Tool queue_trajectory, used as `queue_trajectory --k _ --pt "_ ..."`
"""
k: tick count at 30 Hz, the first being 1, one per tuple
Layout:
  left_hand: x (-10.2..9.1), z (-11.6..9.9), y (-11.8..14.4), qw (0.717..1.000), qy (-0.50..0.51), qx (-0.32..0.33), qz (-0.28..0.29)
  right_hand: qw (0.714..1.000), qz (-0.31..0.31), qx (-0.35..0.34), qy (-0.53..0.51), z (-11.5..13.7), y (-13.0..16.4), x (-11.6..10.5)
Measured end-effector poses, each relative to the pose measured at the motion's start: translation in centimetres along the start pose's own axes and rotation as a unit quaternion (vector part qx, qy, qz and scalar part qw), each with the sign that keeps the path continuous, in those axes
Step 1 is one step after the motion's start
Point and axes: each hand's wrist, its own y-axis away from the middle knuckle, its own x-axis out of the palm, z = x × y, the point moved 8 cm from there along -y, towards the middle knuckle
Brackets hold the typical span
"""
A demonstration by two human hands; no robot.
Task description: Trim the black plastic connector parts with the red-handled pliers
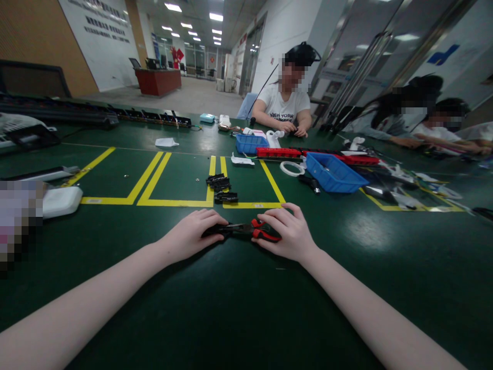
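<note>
My right hand point(288, 234) is closed round the red and black handles of a pair of pliers point(265, 235), low over the green table. The jaws of the pliers point left and meet a small black part point(212, 230) that my left hand point(192, 231) pinches between thumb and fingers. How far the jaws grip the part cannot be made out. Just beyond my hands lie several black plastic pieces point(219, 182), bunched beside a yellow tape line.
Yellow tape point(175, 203) marks boxes on the green table point(246, 318). Blue bins point(335, 174), red trays point(279, 152) and a white tape roll point(291, 168) stand beyond. A white case point(61, 201) sits at the left. Across the table a person point(285, 103) works; others sit at the right.
</note>
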Motion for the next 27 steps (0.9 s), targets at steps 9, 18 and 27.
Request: queue_trajectory --k 9,18,27 --pt "0.1 -0.1 -0.1 1.0 -0.004 -0.002 0.001 1.0 0.014 0.017 -0.015 -0.2 -0.1 0.2" --pt "0.0 -0.1 -0.1 1.0 -0.01 0.007 0.0 1.0 0.014 0.002 -0.027 0.1 -0.3 0.2" --pt "-0.3 0.0 -0.3 0.999 -0.019 0.029 -0.005 0.999 0.028 -0.016 -0.038 -0.5 -0.1 1.0"
